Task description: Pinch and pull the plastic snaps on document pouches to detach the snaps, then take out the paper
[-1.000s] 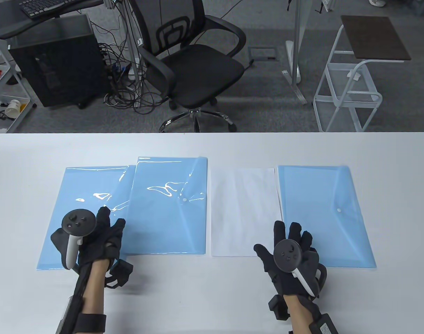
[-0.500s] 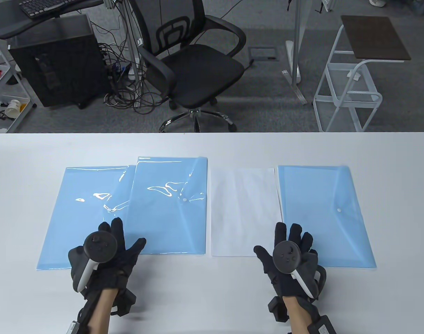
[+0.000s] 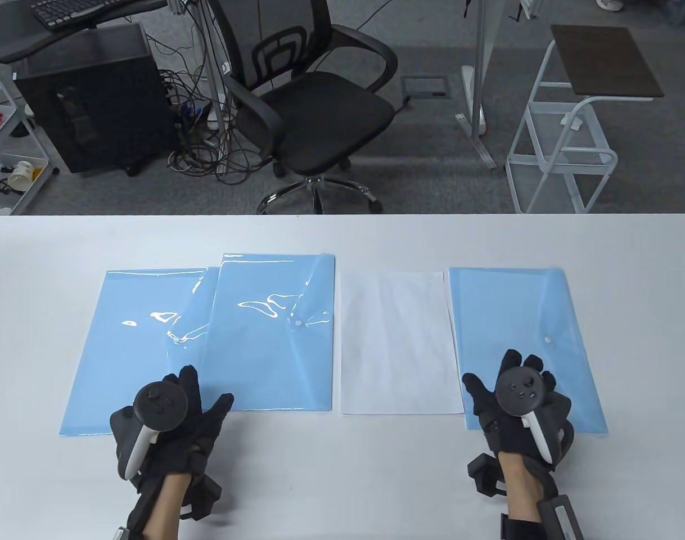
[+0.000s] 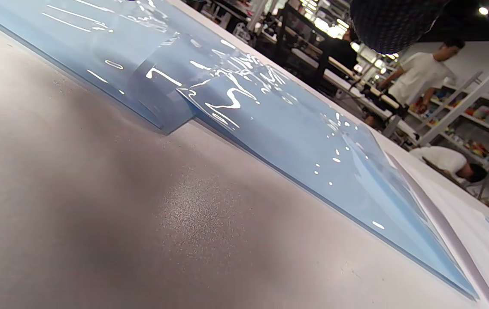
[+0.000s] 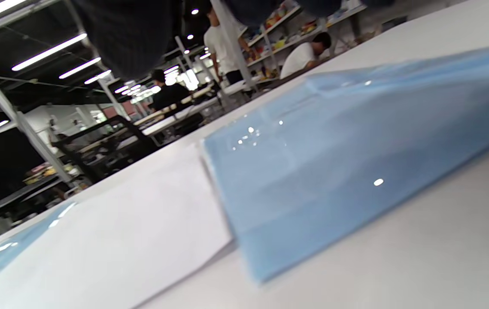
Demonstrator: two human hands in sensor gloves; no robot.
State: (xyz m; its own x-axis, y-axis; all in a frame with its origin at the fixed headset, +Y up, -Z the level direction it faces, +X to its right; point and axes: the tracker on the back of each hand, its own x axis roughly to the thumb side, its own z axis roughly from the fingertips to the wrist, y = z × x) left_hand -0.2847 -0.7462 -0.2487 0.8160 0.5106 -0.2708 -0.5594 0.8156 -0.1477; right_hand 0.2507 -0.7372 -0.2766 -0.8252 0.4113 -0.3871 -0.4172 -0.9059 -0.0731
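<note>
Three light-blue document pouches lie flat on the white table (image 3: 342,236). The left pouch (image 3: 134,349) is partly covered by the middle pouch (image 3: 269,337), whose white snap (image 3: 298,323) shows. Between them and the right pouch (image 3: 522,332) lies a white sheet of paper (image 3: 396,343). The right pouch's flap is closed with its snap (image 3: 548,340). My left hand (image 3: 193,394) hovers over the near edge of the left and middle pouches with spread fingers, holding nothing. My right hand (image 3: 511,377) is over the near left part of the right pouch, fingers relaxed.
A black office chair (image 3: 309,107) stands beyond the far table edge, with a computer tower (image 3: 89,101) and cables to its left and a white side table (image 3: 578,112) to the right. People stand in the background of both wrist views.
My left hand has drawn back toward me from the left pouch to its near edge. My right hand has moved right, from the paper's corner onto the right pouch.
</note>
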